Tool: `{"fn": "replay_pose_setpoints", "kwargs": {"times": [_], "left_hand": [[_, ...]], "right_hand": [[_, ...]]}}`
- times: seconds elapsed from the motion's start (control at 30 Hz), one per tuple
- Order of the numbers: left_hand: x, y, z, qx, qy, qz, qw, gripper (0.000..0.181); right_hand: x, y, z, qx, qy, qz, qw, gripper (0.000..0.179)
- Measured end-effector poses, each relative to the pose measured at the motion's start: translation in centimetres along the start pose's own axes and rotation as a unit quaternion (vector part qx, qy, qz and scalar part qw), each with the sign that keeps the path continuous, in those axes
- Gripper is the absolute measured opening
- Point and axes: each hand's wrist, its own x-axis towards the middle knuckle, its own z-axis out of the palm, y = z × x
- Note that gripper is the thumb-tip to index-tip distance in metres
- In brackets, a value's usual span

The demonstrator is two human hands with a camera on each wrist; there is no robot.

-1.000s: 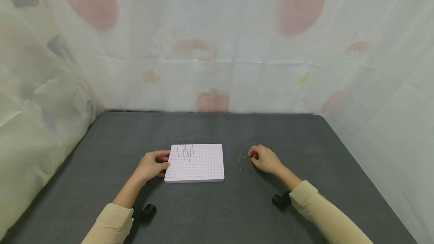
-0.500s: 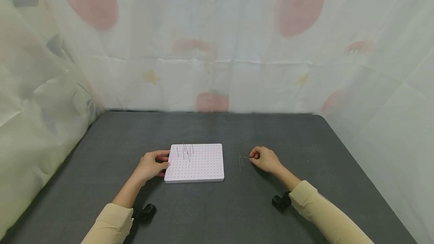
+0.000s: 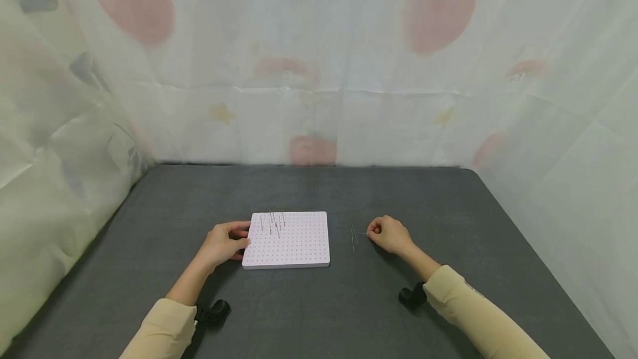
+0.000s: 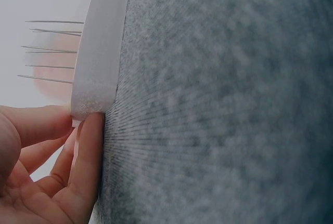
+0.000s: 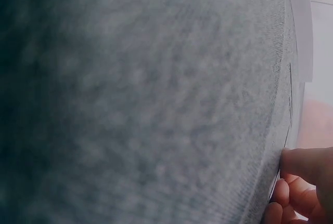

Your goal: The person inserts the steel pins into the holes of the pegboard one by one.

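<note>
A white board [image 3: 299, 245] with rows of small holes lies flat on the dark table. Several thin needles [image 3: 270, 227] stand in its far left part, some leaning. My left hand [image 3: 221, 245] holds the board's left edge; in the left wrist view the thumb [image 4: 44, 122] and a finger touch its side. To the right of the board my right hand [image 3: 391, 235] pinches a thin needle [image 3: 362, 232] between thumb and fingertips, low over the table. In the right wrist view that needle is mostly hidden by the fingers [image 5: 307, 164].
A couple of loose needles [image 3: 353, 240] lie on the grey table [image 3: 319, 314] between the board and my right hand. A patterned curtain [image 3: 379, 126] hangs behind the table and along both sides. Black camera mounts [image 3: 214, 313] sit at both wrists.
My right hand has shifted slightly to the right over the last second, its fingertips drawing closer together at the needle. The left hand and the board stay in place.
</note>
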Motion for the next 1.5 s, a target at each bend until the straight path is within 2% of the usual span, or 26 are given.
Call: {"fn": "replay_pose_setpoints", "kwargs": {"times": [0.67,1.07,1.5], "left_hand": [[0.2,0.1,0.0,0.005,-0.004,0.009,0.9999,0.051],[0.3,0.2,-0.1,0.005,0.0,0.014,0.9999,0.051],[0.2,-0.4,0.1,0.01,0.009,0.017,0.9998,0.05]], "right_hand": [[0.6,-0.1,-0.5,0.025,-0.009,-0.003,0.9997,0.009],[1.3,-1.2,-0.7,0.053,0.004,-0.037,0.9979,0.01],[1.7,-2.9,0.4,0.095,0.016,-0.052,0.9939,0.008]]}}
